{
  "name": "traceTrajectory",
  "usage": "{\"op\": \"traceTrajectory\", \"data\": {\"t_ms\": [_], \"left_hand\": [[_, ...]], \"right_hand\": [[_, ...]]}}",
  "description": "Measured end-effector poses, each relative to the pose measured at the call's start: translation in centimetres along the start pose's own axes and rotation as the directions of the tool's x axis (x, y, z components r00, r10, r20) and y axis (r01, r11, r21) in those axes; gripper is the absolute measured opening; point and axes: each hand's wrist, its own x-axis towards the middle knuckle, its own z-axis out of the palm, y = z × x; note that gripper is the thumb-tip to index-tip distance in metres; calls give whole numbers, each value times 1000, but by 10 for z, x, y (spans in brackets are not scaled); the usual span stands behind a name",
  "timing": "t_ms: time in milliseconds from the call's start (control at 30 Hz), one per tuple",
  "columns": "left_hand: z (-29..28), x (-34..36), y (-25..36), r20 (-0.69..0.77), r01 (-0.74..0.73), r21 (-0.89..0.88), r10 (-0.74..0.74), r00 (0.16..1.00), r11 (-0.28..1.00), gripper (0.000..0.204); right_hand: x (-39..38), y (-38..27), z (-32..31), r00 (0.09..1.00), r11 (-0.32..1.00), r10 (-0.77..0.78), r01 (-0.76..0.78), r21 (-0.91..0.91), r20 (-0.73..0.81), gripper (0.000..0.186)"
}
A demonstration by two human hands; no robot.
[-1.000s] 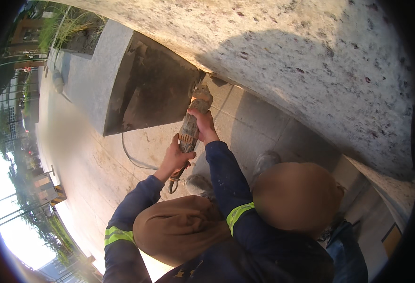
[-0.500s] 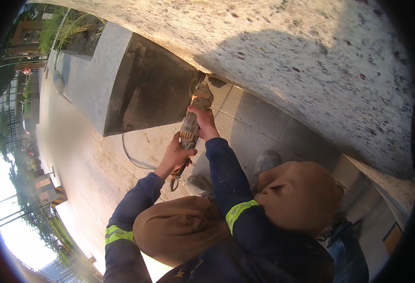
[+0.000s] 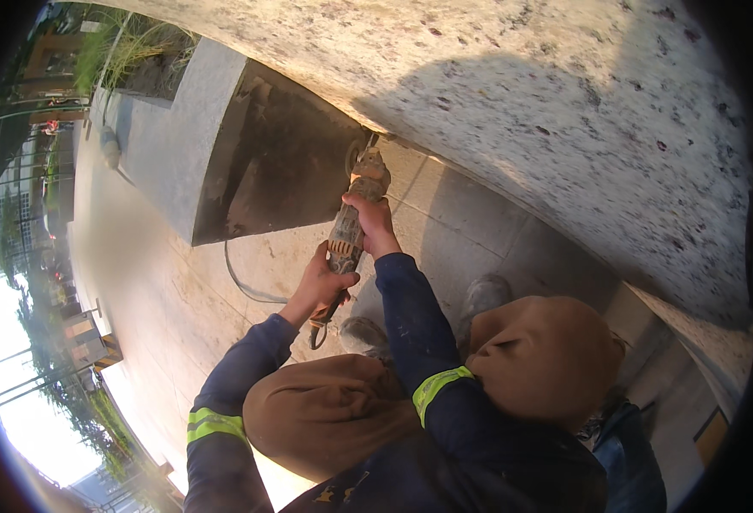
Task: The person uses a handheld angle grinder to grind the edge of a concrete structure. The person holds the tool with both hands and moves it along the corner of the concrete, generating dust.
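Both hands hold a dusty angle grinder (image 3: pixel 368 178), its disc end at the corner where the dark, stained face (image 3: pixel 265 162) of a grey stone block meets a speckled granite wall (image 3: pixel 547 111). My right hand (image 3: pixel 371 219) is closed round the grinder's body behind the head. My left hand (image 3: pixel 323 277) grips its rear handle, nearer to me. A power cord (image 3: pixel 244 286) lies on the paving beside the block and runs toward the tool.
Pale paving (image 3: pixel 180 291) lies below and left of the block. My brown-clad knees (image 3: pixel 539 359) and grey shoes (image 3: pixel 483 303) are beneath me. A planter with grass (image 3: pixel 128 60) is at upper left. Trees, railings and a striped barrier (image 3: pixel 107 350) line the far left.
The whole view has shifted slightly. The grinder and both hands sit marginally right of where they were; my grip looks the same.
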Motion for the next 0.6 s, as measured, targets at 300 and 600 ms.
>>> {"op": "traceTrajectory", "data": {"t_ms": [300, 600], "left_hand": [[-1, 1, 7, 20, 27, -14, -27, 999, 1000, 77], [-2, -5, 17, 44, 9, -42, -7, 999, 999, 73]], "right_hand": [[2, -3, 0, 1000, 1000, -1, 1, 1, -22, 32], [-5, -11, 6, 998, 999, -54, 54, -10, -22, 31]]}}
